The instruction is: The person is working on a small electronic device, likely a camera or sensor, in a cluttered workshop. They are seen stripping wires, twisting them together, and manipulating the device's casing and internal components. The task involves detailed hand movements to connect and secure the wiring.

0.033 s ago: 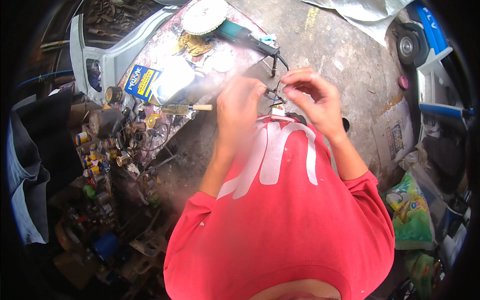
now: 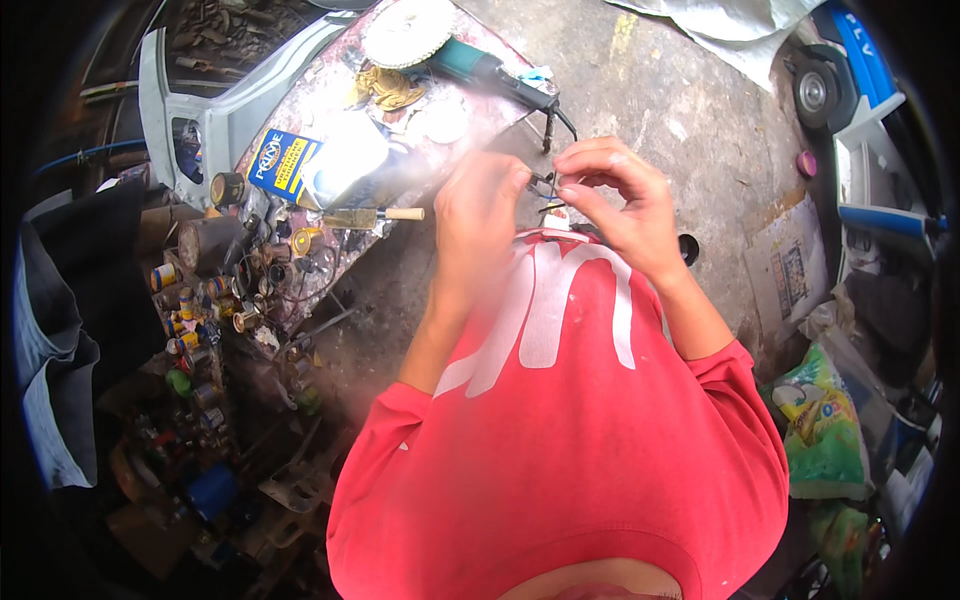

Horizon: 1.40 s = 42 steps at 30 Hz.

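Two hands, one tiny metal part

Both pinch it at chest height: left hand (image 2: 480,215) closed on one end, right hand (image 2: 625,205) gripping the small metal part (image 2: 545,190). I'd brace elbows, tiny moves. Angle grinder (image 2: 450,45) sits on the table (image 2: 330,60) beyond.

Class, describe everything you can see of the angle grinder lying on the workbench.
The angle grinder lies on its side at the far end of the cluttered bench top. It has a teal-green body, a black rear handle and a large pale round disc at its left end, resting on the bench. A dark cord trails from the handle toward the floor. Neither hand touches it.
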{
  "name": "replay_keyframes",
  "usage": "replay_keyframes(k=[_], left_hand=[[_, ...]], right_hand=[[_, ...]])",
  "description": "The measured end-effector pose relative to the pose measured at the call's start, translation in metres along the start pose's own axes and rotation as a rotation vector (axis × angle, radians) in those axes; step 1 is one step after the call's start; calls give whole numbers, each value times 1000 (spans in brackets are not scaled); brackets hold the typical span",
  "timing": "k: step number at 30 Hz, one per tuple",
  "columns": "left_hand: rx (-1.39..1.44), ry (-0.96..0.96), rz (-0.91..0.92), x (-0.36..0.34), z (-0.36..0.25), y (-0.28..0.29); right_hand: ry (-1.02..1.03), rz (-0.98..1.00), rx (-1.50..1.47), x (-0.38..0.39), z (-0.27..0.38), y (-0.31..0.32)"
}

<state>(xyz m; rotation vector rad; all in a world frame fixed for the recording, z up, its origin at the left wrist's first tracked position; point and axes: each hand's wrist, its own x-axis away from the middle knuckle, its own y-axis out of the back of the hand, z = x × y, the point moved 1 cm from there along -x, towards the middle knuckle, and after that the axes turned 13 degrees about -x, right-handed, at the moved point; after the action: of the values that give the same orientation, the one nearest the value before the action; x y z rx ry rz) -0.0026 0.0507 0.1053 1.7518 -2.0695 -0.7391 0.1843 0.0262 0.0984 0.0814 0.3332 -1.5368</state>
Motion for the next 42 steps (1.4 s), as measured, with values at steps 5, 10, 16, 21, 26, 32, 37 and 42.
replay_keyframes(k=[5, 10, 16, 21, 26, 32, 37, 42], left_hand=[[75, 173, 136, 2, 2, -2], [343, 306, 276, 5, 16, -7], [195, 188, 236, -2, 3, 3], [58, 326, 174, -4, -4, 10], [88, 290, 87, -3, -7, 11], [-241, -41, 19, 0, -7, 9], [-302, -81, 106, -1, -12, 13], [-225, -119, 110, 3, -1, 8]], right_hand=[[325, 83, 366, -2, -14, -7], [371, 99, 452, -6, -16, -10], [451, 183, 460, -5, -25, 1], [591, 252, 533, -13, -24, 1], [384, 127, 387, -14, -24, -12], [82, 28, 344, -15, -26, -17], [-447, -23, -56, -12, -47, -8], [-687, 83, -442, -3, -43, 3]])
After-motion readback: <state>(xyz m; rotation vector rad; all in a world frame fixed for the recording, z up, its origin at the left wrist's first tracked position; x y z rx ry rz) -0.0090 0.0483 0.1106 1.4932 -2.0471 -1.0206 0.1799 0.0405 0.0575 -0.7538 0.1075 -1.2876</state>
